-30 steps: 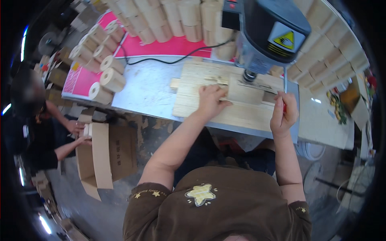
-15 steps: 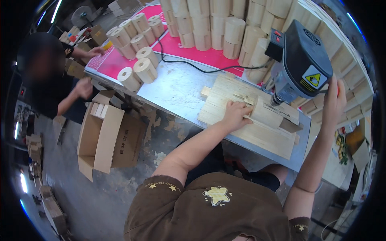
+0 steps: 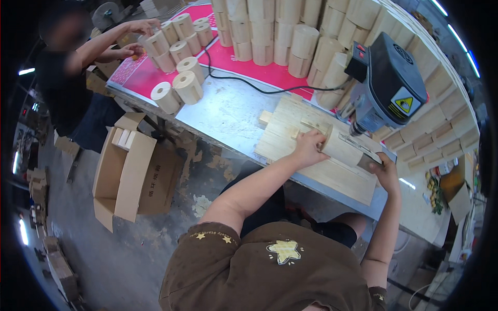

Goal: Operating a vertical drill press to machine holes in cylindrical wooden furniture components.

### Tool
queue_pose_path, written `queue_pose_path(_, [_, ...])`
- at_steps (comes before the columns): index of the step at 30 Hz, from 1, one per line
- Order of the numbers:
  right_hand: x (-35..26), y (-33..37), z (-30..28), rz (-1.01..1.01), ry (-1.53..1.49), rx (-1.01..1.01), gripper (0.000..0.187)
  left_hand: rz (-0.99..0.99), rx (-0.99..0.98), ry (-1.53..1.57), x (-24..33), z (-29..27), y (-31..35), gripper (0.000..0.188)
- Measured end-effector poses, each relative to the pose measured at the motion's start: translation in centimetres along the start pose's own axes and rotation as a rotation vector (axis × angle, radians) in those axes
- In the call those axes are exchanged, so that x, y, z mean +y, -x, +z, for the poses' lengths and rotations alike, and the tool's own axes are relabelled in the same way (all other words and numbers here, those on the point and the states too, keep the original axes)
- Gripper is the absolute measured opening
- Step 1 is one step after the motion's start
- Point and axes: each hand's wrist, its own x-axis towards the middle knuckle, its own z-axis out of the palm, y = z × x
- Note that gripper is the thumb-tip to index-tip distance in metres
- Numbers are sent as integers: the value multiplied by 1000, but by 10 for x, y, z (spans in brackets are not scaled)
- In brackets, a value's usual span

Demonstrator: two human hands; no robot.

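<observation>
A wooden cylinder point(image 3: 343, 149) lies on its side on a flat wooden board point(image 3: 324, 179), below the drill press point(image 3: 391, 78). Its left end is gripped by my left hand point(image 3: 310, 147), with the fingers bent round the rim. At the opposite end, my right hand point(image 3: 385, 171) has its thumb and fingers closed on the cylinder's edge, near a slotted piece along its upper side. The drill chuck point(image 3: 356, 128) hangs just above the cylinder; whether its bit touches the wood is hard to tell.
Stacked wooden cylinders point(image 3: 301, 49) line the table's back and right. A black cable point(image 3: 259, 92) crosses the metal tabletop point(image 3: 218, 111). On the left, a co-worker's hands point(image 3: 140, 39) are at more cylinders point(image 3: 165, 97), above an open cardboard box point(image 3: 129, 176) on the floor.
My right hand has come down from the drill press's right side to the cylinder's right end. My left hand stays at the left end. The co-worker's hands have moved up to the cylinders.
</observation>
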Motion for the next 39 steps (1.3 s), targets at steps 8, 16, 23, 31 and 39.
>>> queue_pose_path(8, [-13,57,-3,144,-313,-35,25,-36,-200,420,6,-79,27,33])
queue_pose_path(16, [-26,86,-3,167,-495,-99,24,-258,-244,618,26,-142,48,30])
queue_pose_path(23, [-37,111,-20,33,-379,32,21,-588,-38,725,38,-161,42,22])
queue_pose_path(31, [-40,95,9,-116,-496,125,21,-715,-32,782,54,-119,47,26])
queue_pose_path(39, [-31,80,33,-103,-594,5,21,-749,-233,903,57,-90,45,34])
